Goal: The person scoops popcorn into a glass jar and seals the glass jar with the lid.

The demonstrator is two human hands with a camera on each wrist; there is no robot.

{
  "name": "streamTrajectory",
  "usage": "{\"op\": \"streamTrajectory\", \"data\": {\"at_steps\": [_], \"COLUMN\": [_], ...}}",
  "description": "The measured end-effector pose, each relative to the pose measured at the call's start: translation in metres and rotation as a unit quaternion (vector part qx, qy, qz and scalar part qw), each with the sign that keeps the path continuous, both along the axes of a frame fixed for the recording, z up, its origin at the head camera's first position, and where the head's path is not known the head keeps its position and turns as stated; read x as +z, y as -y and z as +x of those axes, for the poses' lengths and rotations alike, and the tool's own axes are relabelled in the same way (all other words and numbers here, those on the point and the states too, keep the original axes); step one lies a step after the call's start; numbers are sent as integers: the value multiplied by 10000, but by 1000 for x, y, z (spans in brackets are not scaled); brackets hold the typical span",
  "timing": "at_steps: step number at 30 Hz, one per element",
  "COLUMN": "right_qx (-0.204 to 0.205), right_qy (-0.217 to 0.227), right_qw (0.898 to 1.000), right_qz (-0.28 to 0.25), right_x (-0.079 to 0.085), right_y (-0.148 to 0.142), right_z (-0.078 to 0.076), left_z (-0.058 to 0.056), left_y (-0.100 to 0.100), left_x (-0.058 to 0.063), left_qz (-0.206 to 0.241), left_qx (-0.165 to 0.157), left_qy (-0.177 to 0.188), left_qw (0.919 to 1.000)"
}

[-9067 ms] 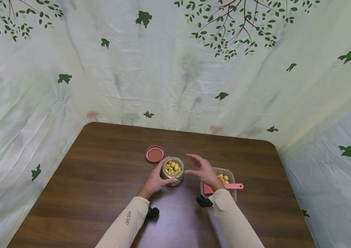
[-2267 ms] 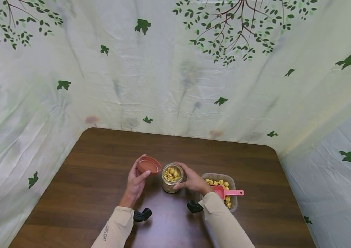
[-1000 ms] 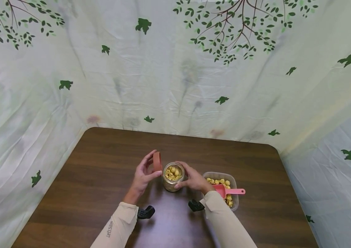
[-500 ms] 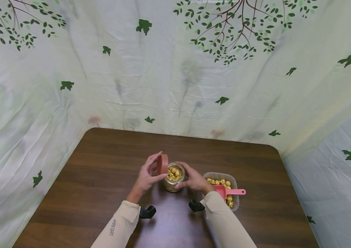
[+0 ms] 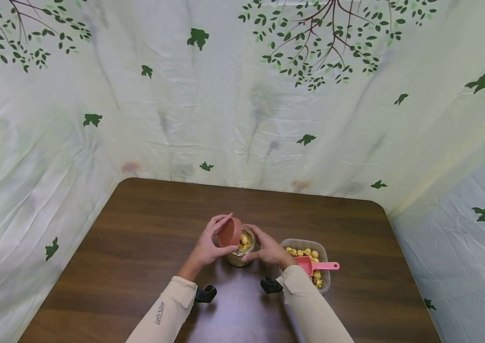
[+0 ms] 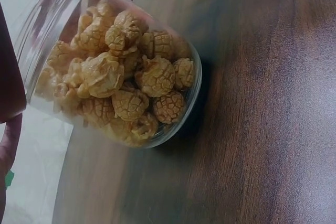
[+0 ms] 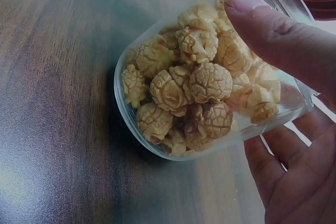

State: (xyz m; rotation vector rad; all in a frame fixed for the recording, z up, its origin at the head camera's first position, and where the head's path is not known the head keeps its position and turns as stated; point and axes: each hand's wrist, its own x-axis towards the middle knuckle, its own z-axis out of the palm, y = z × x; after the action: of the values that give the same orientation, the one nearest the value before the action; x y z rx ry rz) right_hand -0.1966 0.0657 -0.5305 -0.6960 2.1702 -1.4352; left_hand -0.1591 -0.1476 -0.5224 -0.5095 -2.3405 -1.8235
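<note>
A clear jar (image 5: pixel 238 260) filled with caramel popcorn (image 7: pixel 197 85) stands on the table. My right hand (image 5: pixel 269 247) grips the jar from its right side, thumb in front and fingers behind in the right wrist view. In my left hand (image 5: pixel 209 245) is a reddish-brown screw lid (image 5: pixel 229 232), pinched by its rim between thumb and fingers. The lid tilts over the left part of the jar's mouth and hides some of the popcorn. Whether it touches the jar's rim I cannot tell. Through the jar wall (image 6: pixel 118 77) the popcorn shows nearly up to the neck.
Right of the jar, partly behind my right wrist, a clear plastic tub (image 5: pixel 325 281) holds more popcorn. A pink scoop (image 5: pixel 323 265) lies across it, handle out over the right rim. The brown wooden table (image 5: pixel 148 214) ends at a leaf-printed cloth (image 5: pixel 233 95).
Earlier the lid lay on the table; my left hand picked it up, turned it upright and brought it rightward over the jar. My right hand took hold of the jar and stays there.
</note>
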Motion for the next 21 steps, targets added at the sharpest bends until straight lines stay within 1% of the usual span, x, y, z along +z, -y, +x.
{"op": "streamTrajectory", "data": {"at_steps": [3,4,5,10,11,12,18,21], "right_qx": [-21,-20,-19,-22,-31,-44,-75,-41], "right_qy": [30,44,45,31,21,17,38,29], "right_qw": [10000,10000,10000,10000,10000,10000,9999,10000], "right_qz": [10,-8,-36,-28,15,64,121,73], "right_x": [1,5,5,6,2,1,0,0], "right_y": [0,1,1,0,0,0,-1,-2], "right_z": [0,2,3,3,1,0,0,0], "left_z": [-1,-1,-1,-1,-1,-1,-3,-3], "left_y": [-1,-1,-2,-4,-5,-6,-8,-9], "left_x": [0,1,1,0,-2,-2,-6,-6], "left_qz": [-235,-309,-347,-627,-662,-690,-695,-833], "left_qx": [35,45,42,117,134,153,140,150], "left_qy": [36,28,18,-126,-154,-200,-390,-422], "left_qw": [9997,9995,9994,9979,9976,9973,9967,9955]}}
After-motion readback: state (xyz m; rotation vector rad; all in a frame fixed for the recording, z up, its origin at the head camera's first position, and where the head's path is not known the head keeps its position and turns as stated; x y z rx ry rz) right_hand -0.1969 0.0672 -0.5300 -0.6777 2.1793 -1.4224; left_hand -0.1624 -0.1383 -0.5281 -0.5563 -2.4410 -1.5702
